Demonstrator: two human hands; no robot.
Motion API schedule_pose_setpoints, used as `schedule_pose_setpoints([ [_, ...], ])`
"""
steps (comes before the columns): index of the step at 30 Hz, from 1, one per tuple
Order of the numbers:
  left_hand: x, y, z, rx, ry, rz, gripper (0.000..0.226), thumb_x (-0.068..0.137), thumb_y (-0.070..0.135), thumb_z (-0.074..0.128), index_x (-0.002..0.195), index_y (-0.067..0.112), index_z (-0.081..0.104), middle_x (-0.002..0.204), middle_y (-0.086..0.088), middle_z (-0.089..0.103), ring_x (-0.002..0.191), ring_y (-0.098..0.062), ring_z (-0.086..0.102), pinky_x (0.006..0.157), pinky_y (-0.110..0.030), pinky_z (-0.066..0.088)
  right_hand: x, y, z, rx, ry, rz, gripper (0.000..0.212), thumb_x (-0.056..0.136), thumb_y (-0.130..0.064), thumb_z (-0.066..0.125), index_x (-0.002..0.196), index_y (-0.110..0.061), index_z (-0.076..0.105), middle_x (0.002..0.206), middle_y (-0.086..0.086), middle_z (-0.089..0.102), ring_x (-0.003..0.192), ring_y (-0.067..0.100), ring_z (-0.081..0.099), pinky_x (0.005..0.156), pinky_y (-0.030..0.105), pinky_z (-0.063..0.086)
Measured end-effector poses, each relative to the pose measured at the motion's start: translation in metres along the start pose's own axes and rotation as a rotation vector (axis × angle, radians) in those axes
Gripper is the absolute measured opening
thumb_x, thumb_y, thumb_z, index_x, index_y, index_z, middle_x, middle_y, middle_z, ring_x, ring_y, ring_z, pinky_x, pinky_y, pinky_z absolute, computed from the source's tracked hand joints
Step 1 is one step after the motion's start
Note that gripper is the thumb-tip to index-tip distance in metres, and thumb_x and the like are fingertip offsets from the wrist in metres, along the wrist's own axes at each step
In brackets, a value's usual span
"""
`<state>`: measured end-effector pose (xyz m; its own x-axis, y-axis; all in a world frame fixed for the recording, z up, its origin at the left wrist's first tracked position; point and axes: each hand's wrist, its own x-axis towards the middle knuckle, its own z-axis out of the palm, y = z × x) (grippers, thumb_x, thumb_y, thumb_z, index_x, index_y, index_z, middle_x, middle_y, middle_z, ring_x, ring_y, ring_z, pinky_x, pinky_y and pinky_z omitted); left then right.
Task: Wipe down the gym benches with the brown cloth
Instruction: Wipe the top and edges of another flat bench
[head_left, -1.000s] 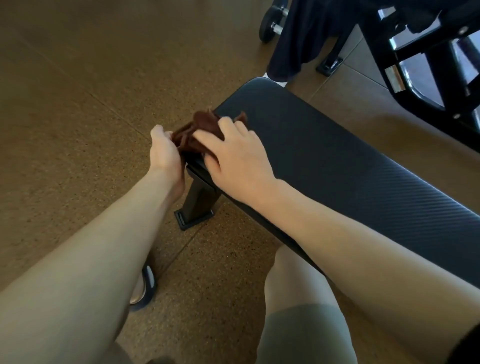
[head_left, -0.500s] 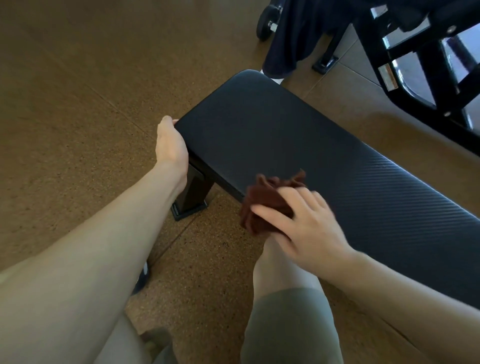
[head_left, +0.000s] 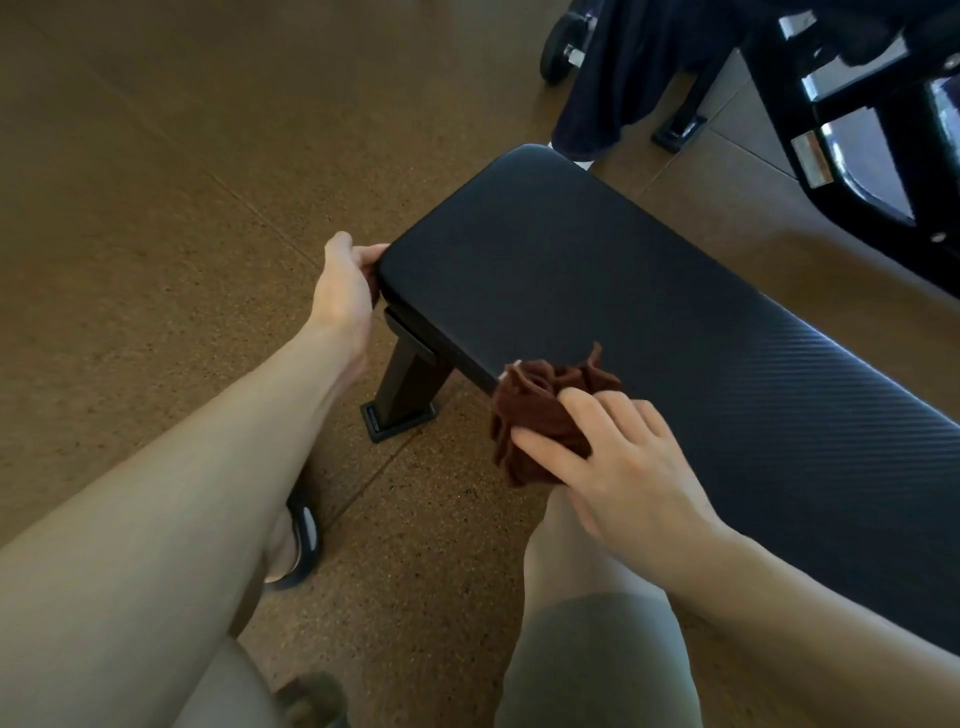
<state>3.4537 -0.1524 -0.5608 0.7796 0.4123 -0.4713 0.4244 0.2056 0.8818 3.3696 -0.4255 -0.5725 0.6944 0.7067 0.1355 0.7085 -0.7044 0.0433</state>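
Brown cloth (head_left: 540, 415) bunched at the near edge of the black gym bench (head_left: 649, 332).

The cloth is dark reddish-brown, crumpled into ruffled folds, part on the padded worktop and part hanging over its near edge. The right hand (head_left: 623, 467) lies on it, fingers curled over the bundle in a grasping grip. The left hand (head_left: 345, 291) holds the bench's end corner, its fingertips hidden round the pad's edge. The pad is matte black with a fine woven texture, and its right end runs out of view. One black leg (head_left: 408, 387) shows beneath it. Dark fabric (head_left: 618, 78) and a black machine frame (head_left: 857, 130) are cut off at the top.
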Motion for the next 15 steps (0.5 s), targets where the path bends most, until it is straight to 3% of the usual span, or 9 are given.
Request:
schedule_pose_setpoints([
  [2,0.004,-0.001,-0.006,0.0,-0.041,0.0,0.053,0.111,0.045,0.018,0.109,0.027,0.068,0.129,0.003,0.069,0.133,-0.014,0.054,0.127,-0.044,0.025,0.013,0.001,0.0,-0.007,0.012,-0.022,0.055,0.082,-0.018,0.078,0.134,-0.026,0.063,0.125,0.015,0.058,0.107,0.034,0.058,0.087,0.047,0.051],
  [6,0.023,-0.001,-0.019,-0.002,-0.084,-0.017,0.066,0.109,0.051,0.015,0.119,0.019,0.072,0.121,0.002,0.076,0.125,-0.013,0.062,0.122,-0.042,0.032,0.094,-0.013,0.006,-0.032,-0.042,-0.177,0.042,0.094,-0.023,0.06,0.135,-0.027,0.059,0.135,0.011,0.052,0.118,0.033,0.05,0.097,0.047,0.043],
  [8,0.031,-0.006,-0.026,0.037,-0.102,-0.035,0.07,0.109,0.053,0.011,0.119,0.021,0.071,0.12,0.003,0.075,0.122,-0.013,0.062,0.118,-0.04,0.034,0.143,-0.023,0.008,-0.073,-0.055,-0.249,0.041,0.088,-0.027,0.066,0.129,-0.025,0.064,0.14,0.012,0.048,0.124,0.034,0.046,0.1,0.048,0.04],
  [13,0.04,-0.016,-0.026,-0.097,-0.142,-0.232,0.062,0.107,0.058,0.022,0.112,0.019,0.07,0.101,-0.008,0.08,0.097,-0.023,0.077,0.086,-0.038,0.059,0.226,-0.051,0.011,-0.204,-0.128,-0.277,0.035,0.088,-0.035,0.065,0.121,-0.023,0.068,0.149,0.009,0.043,0.135,0.034,0.037,0.103,0.048,0.035],
  [15,0.048,-0.016,-0.029,-0.17,-0.149,-0.29,0.064,0.106,0.062,0.021,0.113,0.021,0.069,0.106,-0.009,0.079,0.105,-0.027,0.074,0.095,-0.045,0.058,0.246,-0.051,0.012,-0.163,-0.138,-0.238,0.039,0.086,-0.041,0.065,0.121,-0.025,0.068,0.144,0.008,0.047,0.132,0.033,0.039,0.099,0.048,0.037],
])
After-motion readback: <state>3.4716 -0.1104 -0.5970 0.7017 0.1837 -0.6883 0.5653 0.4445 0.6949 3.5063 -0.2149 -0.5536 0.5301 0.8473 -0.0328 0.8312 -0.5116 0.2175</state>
